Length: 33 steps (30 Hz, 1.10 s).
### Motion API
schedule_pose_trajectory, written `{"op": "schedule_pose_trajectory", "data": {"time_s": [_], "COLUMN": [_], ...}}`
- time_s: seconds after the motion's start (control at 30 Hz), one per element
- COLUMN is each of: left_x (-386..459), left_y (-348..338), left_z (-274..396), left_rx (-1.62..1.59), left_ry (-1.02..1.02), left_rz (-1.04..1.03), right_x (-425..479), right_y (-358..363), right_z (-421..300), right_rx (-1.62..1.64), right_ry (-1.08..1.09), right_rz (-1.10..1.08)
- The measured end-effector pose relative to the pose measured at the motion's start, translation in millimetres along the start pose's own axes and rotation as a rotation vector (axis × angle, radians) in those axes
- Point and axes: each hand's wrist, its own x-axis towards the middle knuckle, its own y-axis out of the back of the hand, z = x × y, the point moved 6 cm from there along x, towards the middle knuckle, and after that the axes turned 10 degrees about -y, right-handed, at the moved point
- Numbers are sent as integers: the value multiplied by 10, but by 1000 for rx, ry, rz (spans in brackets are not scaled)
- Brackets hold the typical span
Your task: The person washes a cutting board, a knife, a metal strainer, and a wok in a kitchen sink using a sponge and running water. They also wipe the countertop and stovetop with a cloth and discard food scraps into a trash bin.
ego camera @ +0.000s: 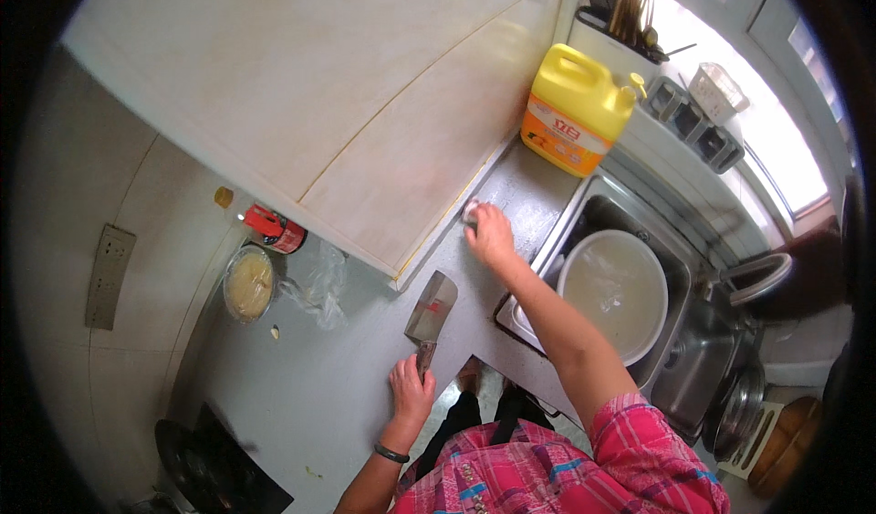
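Note:
My left hand (413, 387) is closed around the dark handle of a cleaver (431, 305), whose broad metal blade points away from me over the grey countertop (369, 370). A small red mark shows on the blade. Farther off, my right hand (491, 233) reaches to the counter's far strip beside the tiled wall. Its fingers are on a small pale pinkish thing (471, 211), too covered to name. Right of that arm, a white basin (612, 295) of cloudy water stands in the steel sink.
A yellow detergent jug (578, 110) stands in the far corner. At the left are a plastic-wrapped bowl (250, 285), a red-capped bottle (274, 228) and a clear plastic bag (325, 288). The tiled wall's corner (397, 283) juts out near the cleaver. A curved faucet (763, 279) is at the right.

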Motion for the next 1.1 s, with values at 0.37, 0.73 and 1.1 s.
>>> {"op": "schedule_pose_trajectory", "data": {"time_s": [0.37, 0.73, 1.1], "left_x": [-553, -1052, -1145], "left_y": [233, 333, 374], "left_z": [12, 340, 202], "left_rx": [46, 1, -49], "left_ry": [141, 281, 253], "left_rz": [141, 201, 147], "right_x": [-1074, -1216, -411], "right_y": [53, 432, 627], "right_z": [-517, -11, 695], "right_rx": [206, 278, -95], "right_ry": [313, 297, -120], "right_rz": [-238, -478, -4]}}
